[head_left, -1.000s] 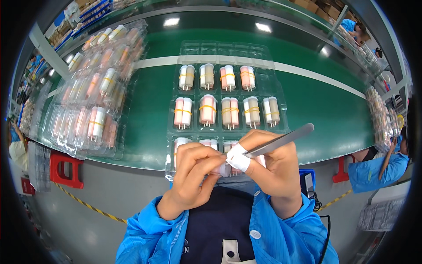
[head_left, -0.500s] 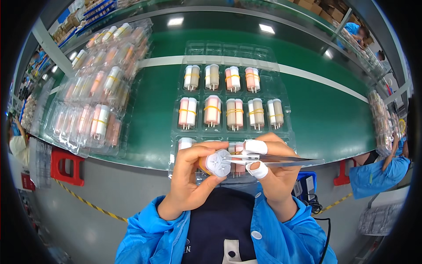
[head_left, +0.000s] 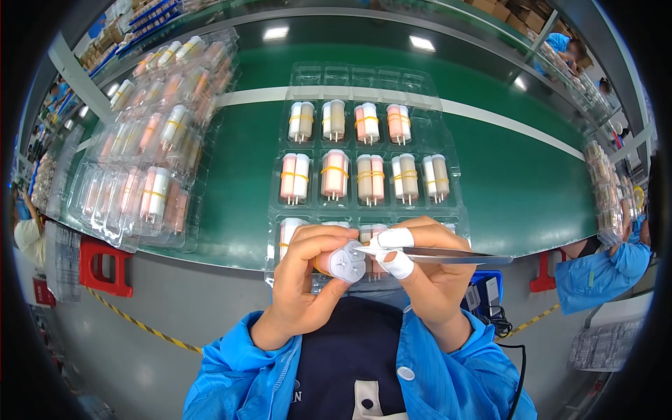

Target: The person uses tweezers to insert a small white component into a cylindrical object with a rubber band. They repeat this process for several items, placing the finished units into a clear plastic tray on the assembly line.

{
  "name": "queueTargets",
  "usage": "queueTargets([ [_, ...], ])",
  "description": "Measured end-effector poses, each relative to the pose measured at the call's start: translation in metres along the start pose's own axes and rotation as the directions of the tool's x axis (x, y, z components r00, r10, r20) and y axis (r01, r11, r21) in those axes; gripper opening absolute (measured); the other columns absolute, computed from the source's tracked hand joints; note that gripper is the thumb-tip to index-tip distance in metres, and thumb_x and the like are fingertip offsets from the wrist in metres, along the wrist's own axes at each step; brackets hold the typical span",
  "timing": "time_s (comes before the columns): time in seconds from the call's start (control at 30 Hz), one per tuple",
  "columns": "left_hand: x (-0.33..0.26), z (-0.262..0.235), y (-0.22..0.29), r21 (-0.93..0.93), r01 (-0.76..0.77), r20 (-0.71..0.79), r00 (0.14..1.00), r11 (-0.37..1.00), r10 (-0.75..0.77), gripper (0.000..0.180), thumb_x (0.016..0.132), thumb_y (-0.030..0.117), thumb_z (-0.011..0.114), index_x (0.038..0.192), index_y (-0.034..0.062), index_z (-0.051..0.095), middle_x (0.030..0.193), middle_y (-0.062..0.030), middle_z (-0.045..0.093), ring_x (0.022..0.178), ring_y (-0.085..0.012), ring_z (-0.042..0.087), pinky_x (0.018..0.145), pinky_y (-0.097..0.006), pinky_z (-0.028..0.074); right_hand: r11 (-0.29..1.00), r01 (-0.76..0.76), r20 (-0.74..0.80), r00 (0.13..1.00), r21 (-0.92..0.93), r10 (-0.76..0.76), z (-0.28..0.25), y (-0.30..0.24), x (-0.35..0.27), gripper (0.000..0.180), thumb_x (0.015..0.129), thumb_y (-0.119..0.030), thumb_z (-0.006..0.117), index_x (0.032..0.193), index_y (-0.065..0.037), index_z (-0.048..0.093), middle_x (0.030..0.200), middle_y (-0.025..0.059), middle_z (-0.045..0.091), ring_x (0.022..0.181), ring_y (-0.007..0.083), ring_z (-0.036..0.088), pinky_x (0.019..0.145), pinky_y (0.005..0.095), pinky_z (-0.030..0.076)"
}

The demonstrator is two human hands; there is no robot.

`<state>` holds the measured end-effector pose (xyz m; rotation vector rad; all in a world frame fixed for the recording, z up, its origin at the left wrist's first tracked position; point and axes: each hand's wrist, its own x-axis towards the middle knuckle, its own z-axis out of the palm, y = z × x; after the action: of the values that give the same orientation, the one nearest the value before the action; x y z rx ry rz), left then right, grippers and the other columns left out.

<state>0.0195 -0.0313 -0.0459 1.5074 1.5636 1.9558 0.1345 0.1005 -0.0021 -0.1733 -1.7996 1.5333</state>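
Observation:
My left hand (head_left: 302, 274) is wrapped round a bundle of tubes (head_left: 347, 262), its pale grey capped end facing up and a bit of yellow band showing at its side. Thumb and fingers press it from both sides. In my right hand (head_left: 435, 283), with white tape on thumb and forefinger, metal tweezers (head_left: 455, 255) are pinched; their tips touch or hover just over the bundle's right edge, I cannot tell which. Beyond both hands lies a clear plastic tray (head_left: 455, 199) with banded bundles of pink, white and beige tubes (head_left: 334, 173) in its pockets. The hands partly cover its nearest row.
Stacked clear trays of similar tubes (head_left: 150, 133) stand on the green table (head_left: 245, 161) at the left. A blue bin (head_left: 495, 280) with dark items and cables sits below the table's edge. Red stools (head_left: 105, 266) and co-workers in blue (head_left: 602, 273) are to the sides.
The tweezers' tips, spread over the caps before, have drawn together and back toward the bundle's right edge. My left hand has tilted the bundle slightly.

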Motion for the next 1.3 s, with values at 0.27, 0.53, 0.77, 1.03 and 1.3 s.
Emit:
queueTargets([
  [0.27,0.0022,-0.0019,-0.0008,0.115,-0.039,0.007,0.999,0.993,0.039,0.044,0.075,-0.009,0.064,0.115,-0.0024,0.045,0.115,-0.0219,0.053,0.107,-0.0266,0.053,0.091,-0.036,0.044,1.0,0.022,0.014,1.0,-0.018,-0.022,-0.0002,0.0003,0.0023,0.017,0.079,-0.001,0.069,0.095,0.0,0.068,0.087,0.013,0.066,0.077,0.0166,0.064,0.065,0.0261,0.049],
  [0.53,0.0038,0.0022,0.001,0.102,-0.038,-0.096,0.994,0.994,0.048,0.045,0.069,-0.007,0.066,0.111,-0.0015,0.052,0.112,-0.0195,0.061,0.1,-0.0303,0.058,0.085,-0.037,0.045,0.994,0.099,-0.017,0.995,0.042,-0.098,0.0011,0.0055,0.0025,0.017,0.078,0.002,0.069,0.095,0.001,0.067,0.088,0.0145,0.067,0.078,0.0171,0.064,0.066,0.0266,0.05],
  [0.77,0.0056,0.0007,0.0002,0.153,-0.064,-0.085,0.993,0.986,0.078,0.046,0.066,-0.008,0.067,0.109,-0.0019,0.053,0.111,-0.0194,0.061,0.099,-0.0313,0.058,0.085,-0.037,0.046,0.998,0.057,0.008,0.998,-0.008,-0.057,0.0014,0.0026,0.0033,0.017,0.078,0.001,0.069,0.095,0.001,0.067,0.088,0.0148,0.067,0.077,0.0171,0.064,0.065,0.0262,0.05],
  [1.03,0.004,-0.004,0.0021,0.202,-0.091,0.008,0.996,0.975,0.091,0.042,0.073,-0.008,0.064,0.112,-0.002,0.047,0.113,-0.0213,0.056,0.104,-0.028,0.055,0.09,-0.037,0.044,0.993,0.116,-0.01,0.993,-0.028,-0.116,0.002,0.0033,0.001,0.015,0.078,0.001,0.069,0.093,0.002,0.067,0.086,0.015,0.067,0.075,0.0174,0.065,0.063,0.0256,0.051],
  [1.3,0.0072,0.0001,0.0032,0.22,-0.093,-0.079,0.99,0.971,0.113,0.046,0.063,-0.009,0.068,0.107,-0.0022,0.055,0.108,-0.0183,0.062,0.096,-0.032,0.058,0.083,-0.038,0.046,0.986,0.131,0.035,0.991,-0.099,-0.128,0.0027,0.0008,0.0033,0.015,0.078,0.002,0.068,0.093,0.002,0.067,0.085,0.0148,0.067,0.074,0.017,0.065,0.062,0.0257,0.051],
])
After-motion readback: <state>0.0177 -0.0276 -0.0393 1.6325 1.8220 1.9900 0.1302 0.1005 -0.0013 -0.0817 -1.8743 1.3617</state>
